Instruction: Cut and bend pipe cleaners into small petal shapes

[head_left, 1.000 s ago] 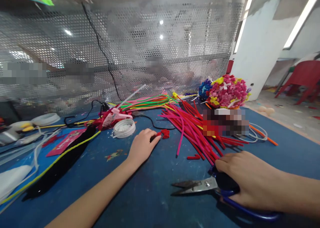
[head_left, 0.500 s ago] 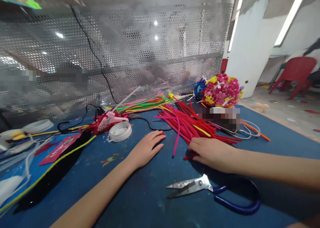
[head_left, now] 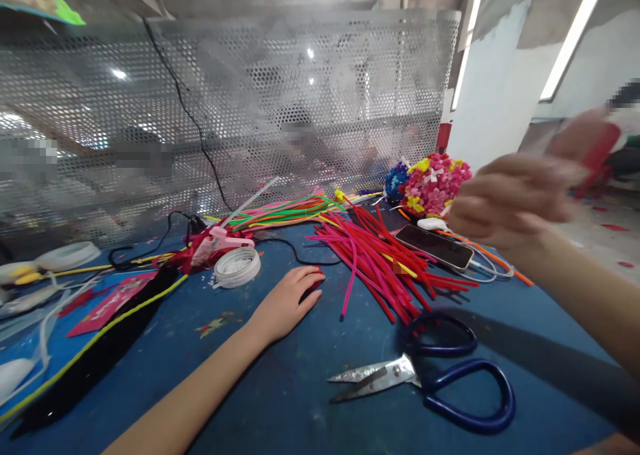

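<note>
Right hand (head_left: pixel 517 202) has come up off the table (head_left: pixel 290 382) since the last frame, where it lay by the stems (head_left: pixel 375 255); now raised at far right, motion-blurred, fingers curled. Cannot tell whether it grasps anything.

Left hand (head_left: pixel 285 305) unmoved: palm down on the table, thumb apart, fingertips over a red scrap (head_left: pixel 315 282), mostly hidden. Whether pinched or merely covered, cannot tell.

Stems, red and pink with some yellow, lie in a loose heap right of left hand. Scissors (head_left: pixel 399 370) on the table just in front of the heap, blades parted, unheld. Phone (head_left: pixel 435 247) beside the heap's right side. Tub (head_left: pixel 239 280) of white bits left of left hand.
</note>
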The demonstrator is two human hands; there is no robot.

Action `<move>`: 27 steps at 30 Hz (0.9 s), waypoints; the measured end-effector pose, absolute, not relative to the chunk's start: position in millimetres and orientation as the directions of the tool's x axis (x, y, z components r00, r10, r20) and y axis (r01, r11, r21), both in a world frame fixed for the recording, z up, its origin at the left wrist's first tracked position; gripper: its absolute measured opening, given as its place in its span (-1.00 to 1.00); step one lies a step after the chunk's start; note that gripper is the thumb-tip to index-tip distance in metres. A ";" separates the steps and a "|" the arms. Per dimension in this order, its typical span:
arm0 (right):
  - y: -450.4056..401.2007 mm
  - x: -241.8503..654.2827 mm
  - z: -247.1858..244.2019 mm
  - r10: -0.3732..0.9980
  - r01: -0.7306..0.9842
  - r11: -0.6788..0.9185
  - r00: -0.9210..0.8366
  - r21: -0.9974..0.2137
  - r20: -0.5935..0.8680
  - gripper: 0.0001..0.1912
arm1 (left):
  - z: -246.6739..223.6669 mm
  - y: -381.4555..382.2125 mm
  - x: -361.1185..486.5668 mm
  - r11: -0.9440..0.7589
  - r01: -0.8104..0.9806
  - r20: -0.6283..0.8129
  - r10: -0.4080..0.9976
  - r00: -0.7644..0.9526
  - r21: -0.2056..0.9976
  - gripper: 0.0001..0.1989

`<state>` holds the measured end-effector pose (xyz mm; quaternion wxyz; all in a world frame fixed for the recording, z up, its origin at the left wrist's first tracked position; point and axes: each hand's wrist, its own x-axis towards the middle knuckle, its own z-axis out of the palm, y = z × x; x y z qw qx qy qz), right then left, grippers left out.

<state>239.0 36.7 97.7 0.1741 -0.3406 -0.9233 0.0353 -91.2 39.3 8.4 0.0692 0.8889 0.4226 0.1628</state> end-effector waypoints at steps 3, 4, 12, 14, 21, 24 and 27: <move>47.1 222.5 89.2 0.697 0.486 0.700 -0.626 -0.523 0.351 -0.47 | 6.8 41.6 -93.5 -0.664 0.723 0.216 0.747 0.629 0.190 -0.66; 50.9 213.2 82.6 0.698 0.499 0.698 -0.635 -0.514 0.332 -0.64 | 6.1 42.6 -94.4 -0.679 0.715 0.201 0.733 0.650 0.164 -0.66; 87.9 152.1 27.2 0.844 0.857 0.515 -0.505 -0.007 0.180 -0.78 | 7.8 41.3 -94.6 -0.663 0.720 0.197 0.748 0.633 0.205 -0.68; 93.7 146.6 21.3 0.860 0.874 0.486 -0.476 -0.010 0.182 -0.77 | 9.9 39.7 -93.6 -0.664 0.710 0.234 0.748 0.622 0.234 -0.75; 99.5 156.5 34.9 0.873 0.899 0.430 -0.391 -0.081 0.291 -0.80 | 9.7 39.1 -93.3 -0.639 0.706 0.284 0.769 0.573 0.306 -0.81; 97.6 153.1 49.3 0.855 0.860 0.458 -0.355 -0.227 0.379 -0.80 | 8.0 39.6 -93.9 -0.597 0.715 0.292 0.802 0.522 0.363 -0.76; 92.4 137.0 55.4 0.830 0.585 0.552 -0.453 -0.595 0.324 -0.83 | 7.4 39.3 -94.3 -0.567 0.698 0.276 0.824 0.496 0.438 -0.53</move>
